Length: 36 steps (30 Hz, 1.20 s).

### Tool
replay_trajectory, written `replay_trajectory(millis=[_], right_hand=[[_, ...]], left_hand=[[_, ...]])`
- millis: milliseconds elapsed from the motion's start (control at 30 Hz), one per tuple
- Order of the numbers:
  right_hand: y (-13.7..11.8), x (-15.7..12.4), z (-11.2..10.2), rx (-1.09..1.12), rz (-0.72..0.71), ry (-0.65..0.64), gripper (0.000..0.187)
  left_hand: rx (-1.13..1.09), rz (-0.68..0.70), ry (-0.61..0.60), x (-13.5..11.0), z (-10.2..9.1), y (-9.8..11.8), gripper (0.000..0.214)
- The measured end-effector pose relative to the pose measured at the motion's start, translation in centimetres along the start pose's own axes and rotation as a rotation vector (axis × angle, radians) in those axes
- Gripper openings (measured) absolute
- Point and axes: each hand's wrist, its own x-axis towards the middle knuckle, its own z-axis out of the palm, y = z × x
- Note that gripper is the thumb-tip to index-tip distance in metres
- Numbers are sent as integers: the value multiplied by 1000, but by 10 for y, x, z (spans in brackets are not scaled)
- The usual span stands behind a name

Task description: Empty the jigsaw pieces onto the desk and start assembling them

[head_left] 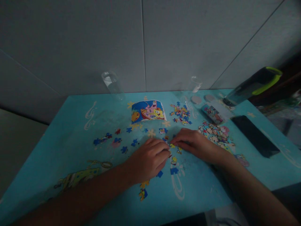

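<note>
My left hand point(150, 157) is closed, fingers curled together, with a small jigsaw puzzle piece point(170, 155) showing at the fingertips. Opposite it, my right hand point(191, 141) pinches down on a yellow puzzle piece point(172, 145) lying on the table. The fingertips of both hands are close together. Just below sit another yellow piece point(174, 160) and a blue piece point(174, 170). Loose blue pieces point(134, 142) are scattered to the left and beyond my hands. My left hand hides part of the tabletop and perhaps some pieces.
A cartoon picture sheet point(148, 111) lies behind my hands. Two piles of pieces, one blue and yellow point(181, 112), one multicoloured point(217, 133), are on the right. Clear tubes point(114, 86), a small box point(213, 113), a dark phone-like slab point(255, 135) and a bottle point(251, 86) stand or lie around.
</note>
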Motion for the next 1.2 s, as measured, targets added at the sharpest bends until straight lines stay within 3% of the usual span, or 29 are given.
replay_trajectory(millis=[167,333,533,967,1200], right_hand=[[2,2,6,-78,-67,38,25],[3,-3,-7,-106,20,112,18],[-3,-15,-24,-98,186,-82,17],[-14,-4,7,-165,124,-42,16],[-10,-2,15,-151,40,-12,11]], left_hand=[[10,-46,52,0,0,2,16],[-2,-79,60,0,0,0,19],[41,-93,82,-1,3,0,25],[123,-137,-8,-2,2,-1,25],[130,-145,8,0,2,0,19]])
